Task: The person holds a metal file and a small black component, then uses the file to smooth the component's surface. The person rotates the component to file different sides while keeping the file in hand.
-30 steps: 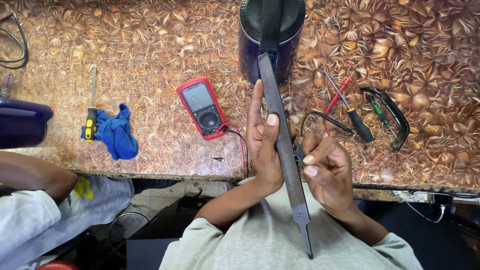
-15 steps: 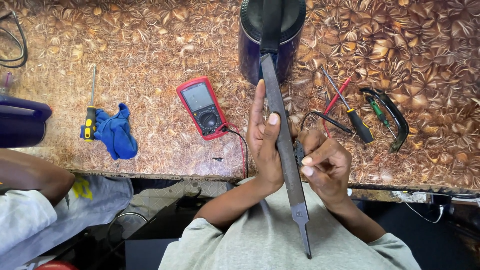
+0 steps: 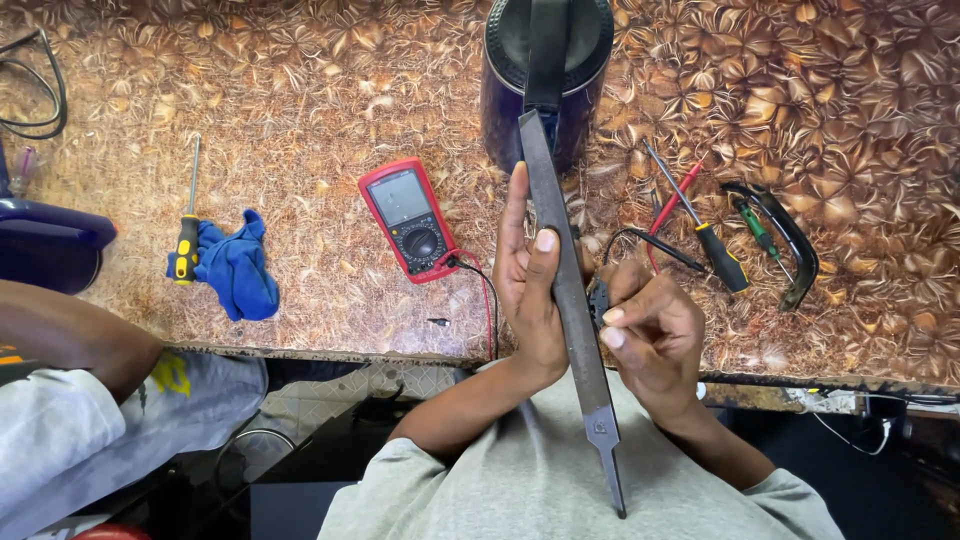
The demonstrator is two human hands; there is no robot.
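- Gripping a long flat metal file (image 3: 560, 270) with the left hand (image 3: 530, 290), fingers stretched up along the blade, thumb pressed on its face.
- Pinching a small dark part (image 3: 599, 302) in the right hand (image 3: 650, 335), fingers curled tight, the part pressed against the right edge of the file near its middle.
- Running from the dark blue kettle (image 3: 547, 70) at its far tip down to the bare tang over the grey shirt (image 3: 560, 480), held above the near edge of the patterned countertop (image 3: 300, 90).
- Lying just left of the file: red multimeter (image 3: 407, 215), its black and red leads (image 3: 487, 300) trailing toward the counter edge.
- Farther left of the file: blue cloth (image 3: 237, 265), touching a yellow-and-black screwdriver (image 3: 187, 225).
- Right of the file: black-handled screwdriver (image 3: 700, 225) crossing a red probe (image 3: 675, 205), then a green-handled screwdriver (image 3: 757, 228) and a curved black strip (image 3: 785, 240).
- Resting far left of the file, at the counter edge: another person's forearm (image 3: 75, 335), beside a dark blue object (image 3: 45, 240).
- Coiled far left of the file, at the counter's far corner: black cable (image 3: 40, 90).
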